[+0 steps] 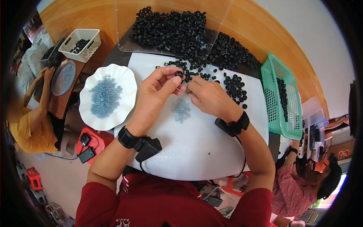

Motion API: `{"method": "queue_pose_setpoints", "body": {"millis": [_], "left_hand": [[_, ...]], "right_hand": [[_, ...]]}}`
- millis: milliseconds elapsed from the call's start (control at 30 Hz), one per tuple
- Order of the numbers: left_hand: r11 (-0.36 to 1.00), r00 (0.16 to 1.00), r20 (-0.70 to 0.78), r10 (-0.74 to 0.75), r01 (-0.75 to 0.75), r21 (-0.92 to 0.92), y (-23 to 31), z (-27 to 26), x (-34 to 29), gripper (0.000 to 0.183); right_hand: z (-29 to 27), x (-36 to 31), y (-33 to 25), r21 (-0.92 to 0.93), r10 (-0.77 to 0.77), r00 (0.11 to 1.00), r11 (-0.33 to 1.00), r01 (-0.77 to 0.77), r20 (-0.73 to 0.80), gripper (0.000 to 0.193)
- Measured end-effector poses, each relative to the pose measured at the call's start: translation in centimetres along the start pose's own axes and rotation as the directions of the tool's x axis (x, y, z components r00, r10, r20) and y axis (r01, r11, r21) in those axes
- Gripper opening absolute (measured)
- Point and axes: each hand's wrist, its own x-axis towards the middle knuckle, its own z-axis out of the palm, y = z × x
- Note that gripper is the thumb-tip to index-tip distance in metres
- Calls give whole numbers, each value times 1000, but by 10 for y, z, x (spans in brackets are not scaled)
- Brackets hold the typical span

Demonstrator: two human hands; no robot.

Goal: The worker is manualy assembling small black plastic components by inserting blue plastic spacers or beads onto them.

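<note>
Between the thumb and fingers of my left hand (pixel 162 82) is a small round black plastic part (pixel 179 74). Close beside it, my right hand (pixel 210 94) has its fingertips pinched together; whatever they grip is hidden. Both hands are raised over the white work mat (pixel 196 151). Just below them lies a small heap of tiny bluish metal springs (pixel 181 110). Past my fingers, loose black parts (pixel 196 75) are scattered, with more black ring-like parts (pixel 235 87) to the right. On the left stands a white scalloped plate (pixel 87 113) holding a pile of similar springs (pixel 106 96).
A clear bin (pixel 124 47) at the back is tipped out with many black parts. A green basket (pixel 271 109) sits at the right edge, a white basket (pixel 89 56) farther left. Co-workers sit at left (pixel 32 130) and right (pixel 297 185). Devices rest on a red stool (pixel 99 153).
</note>
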Motion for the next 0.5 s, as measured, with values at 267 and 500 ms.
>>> {"method": "queue_pose_setpoints", "body": {"millis": [267,500], "left_hand": [[996,997,71,5,-11,86,1,0,-2,24],[996,997,83,-5,-3,94,3,5,-3,25]], "right_hand": [[0,-4,-4,193,101,995,976,-99,-2,11],[-15,-10,2,475,159,975,878,-68,-156,15]]}}
